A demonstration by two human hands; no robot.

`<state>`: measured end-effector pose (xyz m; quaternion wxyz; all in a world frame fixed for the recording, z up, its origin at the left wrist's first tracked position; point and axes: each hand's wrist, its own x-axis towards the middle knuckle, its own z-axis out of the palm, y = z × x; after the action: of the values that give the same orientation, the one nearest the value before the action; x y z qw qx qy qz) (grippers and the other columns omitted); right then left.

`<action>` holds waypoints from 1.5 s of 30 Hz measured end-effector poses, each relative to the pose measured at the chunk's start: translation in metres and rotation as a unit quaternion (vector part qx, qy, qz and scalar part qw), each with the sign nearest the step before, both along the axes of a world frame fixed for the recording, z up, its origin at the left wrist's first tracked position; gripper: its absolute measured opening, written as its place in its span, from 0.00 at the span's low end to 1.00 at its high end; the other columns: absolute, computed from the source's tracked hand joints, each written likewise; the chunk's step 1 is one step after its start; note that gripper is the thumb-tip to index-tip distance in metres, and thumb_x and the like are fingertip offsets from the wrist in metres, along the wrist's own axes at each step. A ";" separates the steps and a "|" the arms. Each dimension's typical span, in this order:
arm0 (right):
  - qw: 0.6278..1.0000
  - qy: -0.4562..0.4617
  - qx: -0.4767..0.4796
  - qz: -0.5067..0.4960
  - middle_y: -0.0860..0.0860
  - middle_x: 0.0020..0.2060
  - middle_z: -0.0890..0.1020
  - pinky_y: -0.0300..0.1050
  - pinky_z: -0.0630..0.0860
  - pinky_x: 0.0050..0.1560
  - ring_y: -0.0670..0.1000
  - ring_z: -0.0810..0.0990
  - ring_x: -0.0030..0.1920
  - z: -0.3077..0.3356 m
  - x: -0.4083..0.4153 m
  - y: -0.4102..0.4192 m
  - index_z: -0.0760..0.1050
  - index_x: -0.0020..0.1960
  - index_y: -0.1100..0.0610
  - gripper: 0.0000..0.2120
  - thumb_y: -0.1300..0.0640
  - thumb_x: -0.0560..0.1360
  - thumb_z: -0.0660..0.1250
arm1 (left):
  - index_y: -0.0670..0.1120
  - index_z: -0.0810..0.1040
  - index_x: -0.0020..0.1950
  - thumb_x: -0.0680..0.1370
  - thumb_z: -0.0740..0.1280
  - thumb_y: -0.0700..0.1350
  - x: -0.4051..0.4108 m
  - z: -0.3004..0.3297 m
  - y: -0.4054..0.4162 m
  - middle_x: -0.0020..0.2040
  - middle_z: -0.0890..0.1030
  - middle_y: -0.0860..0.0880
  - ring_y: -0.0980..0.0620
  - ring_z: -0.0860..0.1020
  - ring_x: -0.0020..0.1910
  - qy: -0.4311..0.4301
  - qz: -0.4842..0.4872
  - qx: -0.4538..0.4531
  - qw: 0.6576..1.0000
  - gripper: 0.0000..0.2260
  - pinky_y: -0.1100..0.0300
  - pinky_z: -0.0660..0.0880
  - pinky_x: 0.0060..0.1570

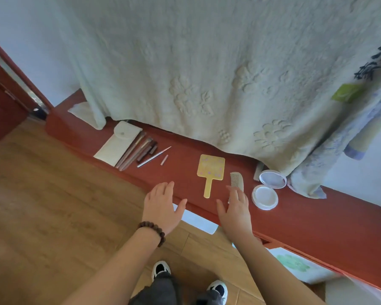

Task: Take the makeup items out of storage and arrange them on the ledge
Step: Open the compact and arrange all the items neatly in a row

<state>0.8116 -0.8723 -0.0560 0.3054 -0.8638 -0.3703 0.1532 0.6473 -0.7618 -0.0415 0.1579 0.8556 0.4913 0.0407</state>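
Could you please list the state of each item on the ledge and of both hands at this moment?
White pouch: flap shut, lying flat.
Brushes: out of the pouch, bundled beside it.
Yellow hand mirror: lying flat, handle toward the person.
Comb: flat, partly under the right hand.
Round compact: open, lid folded back.
Left hand: open, holding nothing.
Right hand: open, fingers over the comb.

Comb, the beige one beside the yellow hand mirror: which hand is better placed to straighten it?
Right. The right hand hovers open with its fingers over the beige comb's lower end; the left hand is beyond the yellow hand mirror.
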 end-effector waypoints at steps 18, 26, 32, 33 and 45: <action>0.999 0.001 -0.029 -0.044 0.53 0.68 0.68 0.48 0.67 0.67 0.53 0.60 0.72 -0.009 -0.136 0.162 0.71 0.65 0.58 0.17 0.57 0.77 0.63 | 0.47 0.66 0.71 0.77 0.64 0.56 -0.108 -0.013 0.210 0.69 0.70 0.48 0.48 0.67 0.70 -0.025 -0.125 0.016 0.992 0.25 0.49 0.66 0.69; 0.996 -0.003 -0.081 -0.038 0.51 0.77 0.55 0.50 0.55 0.75 0.53 0.46 0.77 -0.008 -0.169 0.215 0.62 0.73 0.52 0.25 0.49 0.78 0.60 | 0.54 0.45 0.78 0.77 0.55 0.65 -0.128 -0.025 0.295 0.79 0.40 0.50 0.47 0.38 0.77 0.078 -0.223 -0.005 0.972 0.34 0.45 0.43 0.74; 0.981 -0.032 -0.191 0.032 0.49 0.77 0.39 0.54 0.41 0.76 0.53 0.34 0.76 -0.010 -0.164 0.245 0.46 0.77 0.45 0.31 0.39 0.79 0.53 | 0.59 0.36 0.76 0.76 0.51 0.69 -0.126 -0.040 0.301 0.76 0.30 0.51 0.46 0.30 0.74 0.132 -0.281 -0.061 0.949 0.37 0.45 0.37 0.74; 0.977 -0.038 -0.206 0.042 0.48 0.77 0.38 0.54 0.39 0.75 0.54 0.33 0.76 -0.012 -0.162 0.250 0.44 0.77 0.45 0.31 0.38 0.79 0.52 | 0.59 0.36 0.76 0.76 0.51 0.69 -0.125 -0.042 0.301 0.75 0.29 0.50 0.45 0.29 0.74 0.140 -0.283 -0.058 0.947 0.37 0.45 0.36 0.74; 0.943 -0.118 -0.287 0.121 0.48 0.77 0.39 0.56 0.34 0.74 0.53 0.32 0.74 -0.031 -0.151 0.269 0.37 0.76 0.44 0.36 0.31 0.71 0.32 | 0.60 0.35 0.76 0.75 0.46 0.70 -0.115 -0.054 0.289 0.74 0.25 0.47 0.42 0.26 0.72 0.153 -0.278 -0.035 0.948 0.34 0.42 0.34 0.72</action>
<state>0.6604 -0.6037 -0.0866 -0.0219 -0.8756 -0.4456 0.1851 0.5327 -0.4727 -0.0960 0.1158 0.9480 0.2533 -0.1538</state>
